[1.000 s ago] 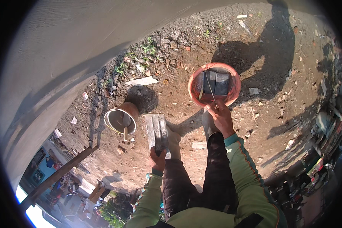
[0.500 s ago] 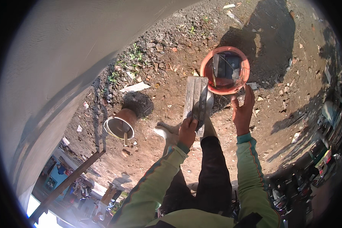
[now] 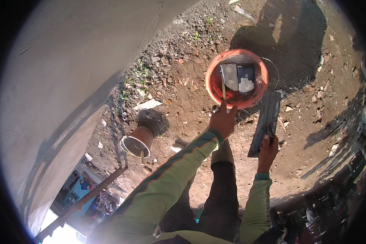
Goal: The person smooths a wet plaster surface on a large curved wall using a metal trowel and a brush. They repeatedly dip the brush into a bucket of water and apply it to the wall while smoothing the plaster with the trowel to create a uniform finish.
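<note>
My right hand (image 3: pixel 267 152) grips a long, flat, dark plastering trowel (image 3: pixel 266 118), its blade upright beside the orange bucket (image 3: pixel 262 90). My left hand (image 3: pixel 223 122) is at the bucket's near rim, fingers stretched and apart, close to the lower end of a thin yellowish stick (image 3: pixel 223 86). Whether a finger touches the stick or only the rim, I cannot tell. Inside the bucket lie a grey rectangular plate (image 3: pixel 230 76) and a darker one (image 3: pixel 246 73) with a pale patch. The bucket's wire handle hangs out on the right.
A smaller brown bucket (image 3: pixel 141 137) lies tilted at left, a stick-like handle (image 3: pixel 142 157) at its mouth. A smooth grey wall (image 3: pixel 69 61) rises on the left. A wooden pole (image 3: pixel 83 195) slants at lower left. Rubble and stones (image 3: pixel 164 61) cover the ground beside the wall.
The plastering trowel has passed from my left hand to my right and moved rightward. My left hand has come to the bucket's rim; my right hand has drawn back from it.
</note>
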Demonstrator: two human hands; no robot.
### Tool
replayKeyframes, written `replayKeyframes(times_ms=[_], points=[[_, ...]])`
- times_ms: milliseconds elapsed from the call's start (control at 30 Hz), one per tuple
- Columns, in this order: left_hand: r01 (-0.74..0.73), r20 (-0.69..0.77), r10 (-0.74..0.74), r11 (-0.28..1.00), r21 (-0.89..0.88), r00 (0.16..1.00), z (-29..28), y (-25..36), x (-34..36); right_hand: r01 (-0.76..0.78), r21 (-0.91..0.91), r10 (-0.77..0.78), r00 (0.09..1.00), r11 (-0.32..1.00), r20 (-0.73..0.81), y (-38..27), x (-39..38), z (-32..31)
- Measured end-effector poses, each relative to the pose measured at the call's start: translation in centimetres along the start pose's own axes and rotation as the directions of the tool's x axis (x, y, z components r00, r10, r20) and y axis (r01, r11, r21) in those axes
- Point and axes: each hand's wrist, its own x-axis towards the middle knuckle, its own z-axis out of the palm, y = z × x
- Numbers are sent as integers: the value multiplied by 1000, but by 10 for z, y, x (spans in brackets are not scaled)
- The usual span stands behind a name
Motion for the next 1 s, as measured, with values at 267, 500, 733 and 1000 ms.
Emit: replayKeyframes(times_ms=[267,500,733,1000], points=[[-79,305,-74,885,459,949,-3,-37,112,-150,-208,157,987,967,18,88,-72,-129],[290,-101,-314,936,-198,944,-128,-28,6,-393,81,400,906,916,-140,159,-146,-162],[150,-230,-244,920,-363,942,-219,-84,-147,35,18,-34,997,999,-66,29,-112,-86],[65,-417,-371,806,-588,830,-384,-163,-315,532,483,-569,818,695,-83,-373,-215,42]])
